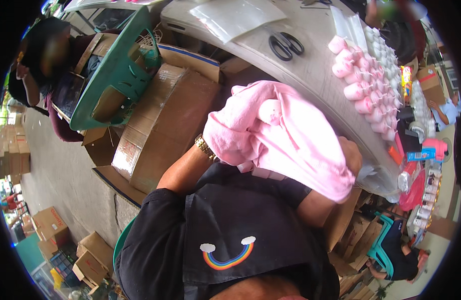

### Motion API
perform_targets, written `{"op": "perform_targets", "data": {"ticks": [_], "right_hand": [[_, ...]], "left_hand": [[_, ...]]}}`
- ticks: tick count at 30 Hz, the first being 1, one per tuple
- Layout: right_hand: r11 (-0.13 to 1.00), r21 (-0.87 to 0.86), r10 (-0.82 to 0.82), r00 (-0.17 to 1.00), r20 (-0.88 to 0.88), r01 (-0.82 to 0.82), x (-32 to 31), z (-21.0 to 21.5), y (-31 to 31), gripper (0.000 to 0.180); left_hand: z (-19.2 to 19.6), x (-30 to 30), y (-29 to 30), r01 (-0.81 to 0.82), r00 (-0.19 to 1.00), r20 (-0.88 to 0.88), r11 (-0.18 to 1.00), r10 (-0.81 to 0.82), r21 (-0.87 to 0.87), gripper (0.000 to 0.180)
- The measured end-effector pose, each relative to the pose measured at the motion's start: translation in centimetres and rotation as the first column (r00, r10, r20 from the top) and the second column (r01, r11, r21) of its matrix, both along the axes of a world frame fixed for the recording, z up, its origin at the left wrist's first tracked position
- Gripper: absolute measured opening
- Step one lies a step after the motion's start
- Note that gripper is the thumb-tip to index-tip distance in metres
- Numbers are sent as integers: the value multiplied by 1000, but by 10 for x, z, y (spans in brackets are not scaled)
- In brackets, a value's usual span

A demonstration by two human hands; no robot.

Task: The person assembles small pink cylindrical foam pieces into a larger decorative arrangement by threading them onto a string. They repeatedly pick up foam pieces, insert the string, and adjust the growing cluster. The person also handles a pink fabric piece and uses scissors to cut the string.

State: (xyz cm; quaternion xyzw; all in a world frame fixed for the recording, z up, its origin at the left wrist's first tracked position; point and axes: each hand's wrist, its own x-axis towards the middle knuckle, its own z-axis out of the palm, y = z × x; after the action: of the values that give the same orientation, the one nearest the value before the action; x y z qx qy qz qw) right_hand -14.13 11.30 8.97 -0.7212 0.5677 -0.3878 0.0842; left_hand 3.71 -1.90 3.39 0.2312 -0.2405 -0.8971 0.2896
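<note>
A black apron (250, 215) with a rainbow-and-2-clouds print (228, 265) fills the near foreground, worn by a person handling a soft pink fabric cloth (303, 142) bunched above the lap. A small, pale pink, rounded piece (270, 112) shows among the cloth's folds, near its top. The left hand disappears inside the cloth beyond a gold-coloured metal wristwatch (204, 147); whether its fingers are open or closed cannot be told. The right hand (351, 156) is at the cloth's opposite side, its back partly visible and its fingers hidden, so their grip cannot be told either. More pale pink pieces (263, 172) peek out below the cloth, against the apron.

Just beyond, a long whitish table (315, 70) bears black-handled scissors (285, 46), clear plastic sheets (238, 19) and close rows of small pink rounded pieces (355, 91) topped with white strings, beside rows of white pieces (383, 59). To the left stands a large brown cardboard box (168, 107), next to a green plastic chair (121, 57) and a co-worker in a maroon sleeve (65, 125). At far right is another person in light blue (448, 112).
</note>
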Motion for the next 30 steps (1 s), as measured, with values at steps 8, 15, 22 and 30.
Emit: {"op": "perform_targets", "data": {"ticks": [8,15,22,30], "right_hand": [[999,-35,-23,997,-74,21,18,-15,-40,43],[987,129,72,976,206,-100,13,-40,-19,80],[872,490,-234,864,445,-16,-4,-58,3,57],[896,430,-353,771,531,114,-55,-23,50,35]], "left_hand": [[-39,-8,20,297,923,361,352,131,-888,40],[-53,11,24,208,965,261,669,-21,-713,39],[-9,25,4,250,911,331,308,246,-918,41],[7,33,-4,-42,998,-66,842,8,-537,31]]}}
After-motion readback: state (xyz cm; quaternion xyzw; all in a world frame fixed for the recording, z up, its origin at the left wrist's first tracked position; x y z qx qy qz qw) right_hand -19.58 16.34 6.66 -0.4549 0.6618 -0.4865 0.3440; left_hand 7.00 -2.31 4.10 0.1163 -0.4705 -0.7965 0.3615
